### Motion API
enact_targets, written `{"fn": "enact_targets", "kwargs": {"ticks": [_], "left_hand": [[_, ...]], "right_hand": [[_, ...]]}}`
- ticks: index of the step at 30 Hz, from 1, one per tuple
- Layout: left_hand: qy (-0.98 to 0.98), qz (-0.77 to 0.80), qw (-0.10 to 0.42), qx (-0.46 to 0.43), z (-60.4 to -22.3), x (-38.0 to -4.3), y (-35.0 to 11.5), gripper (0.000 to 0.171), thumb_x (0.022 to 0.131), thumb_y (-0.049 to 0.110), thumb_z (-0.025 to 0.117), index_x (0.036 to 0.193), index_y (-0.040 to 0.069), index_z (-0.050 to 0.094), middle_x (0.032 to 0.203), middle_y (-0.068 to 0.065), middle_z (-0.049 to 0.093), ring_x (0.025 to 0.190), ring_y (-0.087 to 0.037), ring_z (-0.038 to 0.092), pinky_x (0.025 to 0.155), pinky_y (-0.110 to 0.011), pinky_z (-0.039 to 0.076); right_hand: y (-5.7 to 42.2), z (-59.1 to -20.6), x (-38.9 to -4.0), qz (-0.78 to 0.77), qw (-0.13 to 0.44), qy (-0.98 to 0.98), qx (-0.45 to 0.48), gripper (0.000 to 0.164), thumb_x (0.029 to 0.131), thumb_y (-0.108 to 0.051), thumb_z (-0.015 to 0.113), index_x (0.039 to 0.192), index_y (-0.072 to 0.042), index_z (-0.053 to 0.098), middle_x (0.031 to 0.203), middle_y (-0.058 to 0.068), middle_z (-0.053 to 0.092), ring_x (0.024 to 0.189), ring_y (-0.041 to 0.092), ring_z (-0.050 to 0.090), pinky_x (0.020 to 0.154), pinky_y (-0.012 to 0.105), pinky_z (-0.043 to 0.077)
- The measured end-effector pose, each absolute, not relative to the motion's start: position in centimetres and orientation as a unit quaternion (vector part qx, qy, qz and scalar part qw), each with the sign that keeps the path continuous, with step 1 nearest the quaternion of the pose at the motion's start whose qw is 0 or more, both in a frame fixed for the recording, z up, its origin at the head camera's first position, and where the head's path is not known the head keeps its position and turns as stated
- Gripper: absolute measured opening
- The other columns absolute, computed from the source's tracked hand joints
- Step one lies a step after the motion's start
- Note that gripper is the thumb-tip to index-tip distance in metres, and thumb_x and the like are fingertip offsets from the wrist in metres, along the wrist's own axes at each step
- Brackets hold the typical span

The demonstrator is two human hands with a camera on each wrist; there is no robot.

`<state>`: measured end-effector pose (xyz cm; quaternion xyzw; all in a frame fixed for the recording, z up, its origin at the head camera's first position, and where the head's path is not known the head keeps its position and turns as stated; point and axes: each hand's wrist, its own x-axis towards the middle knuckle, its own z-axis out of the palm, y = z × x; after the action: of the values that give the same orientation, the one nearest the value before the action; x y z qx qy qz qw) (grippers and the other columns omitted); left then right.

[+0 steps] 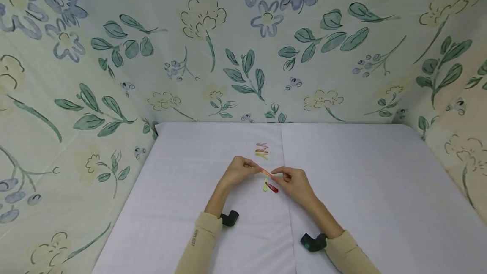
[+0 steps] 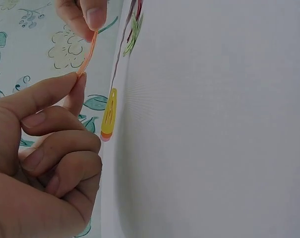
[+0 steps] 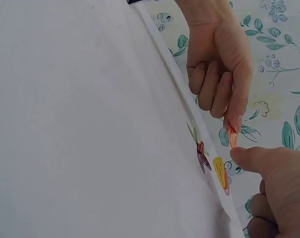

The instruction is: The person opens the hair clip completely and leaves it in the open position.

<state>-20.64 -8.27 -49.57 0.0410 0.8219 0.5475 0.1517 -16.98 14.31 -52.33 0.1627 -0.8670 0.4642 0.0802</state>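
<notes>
Between my two hands an orange snap hair clip (image 1: 265, 172) is held just above the white cloth. My left hand (image 1: 237, 172) pinches one end with thumb and forefinger, its other fingers curled in. The right hand (image 1: 296, 184) pinches the opposite end; in the left wrist view, the orange clip (image 2: 88, 54) spans the two sets of fingertips. Below the hands lie a light green hair clip (image 1: 265, 187) and a red hair clip (image 1: 272, 187), touching or crossing at their tops. Farther off, pink (image 1: 261, 145), orange (image 1: 261, 151) and yellow (image 1: 261, 155) clips form a short column.
A white cloth (image 1: 342, 181) with a lengthwise crease covers the table. Its far edge meets a floral curtain (image 1: 236, 54), which also hangs along both sides. Dark wrist cameras sit at the left cuff (image 1: 230, 218) and right cuff (image 1: 313, 242).
</notes>
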Motion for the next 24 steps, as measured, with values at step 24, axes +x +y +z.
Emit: {"fn": "enact_targets", "kwargs": {"ticks": [24], "left_hand": [[0.813,0.564,0.143,0.023,-49.87,-20.53,-8.18,0.025,0.088,0.030,0.081,0.090,0.005,0.080,0.082,0.000,0.064,0.080,-0.015,0.049,0.071,-0.029,0.040]], "right_hand": [[14.31,-52.78,-16.77,0.479,0.139,-0.846,0.189,0.013,0.087,-0.012,0.083,0.100,-0.011,0.083,0.057,-0.013,0.031,0.053,-0.004,0.023,0.051,0.015,0.023]]}}
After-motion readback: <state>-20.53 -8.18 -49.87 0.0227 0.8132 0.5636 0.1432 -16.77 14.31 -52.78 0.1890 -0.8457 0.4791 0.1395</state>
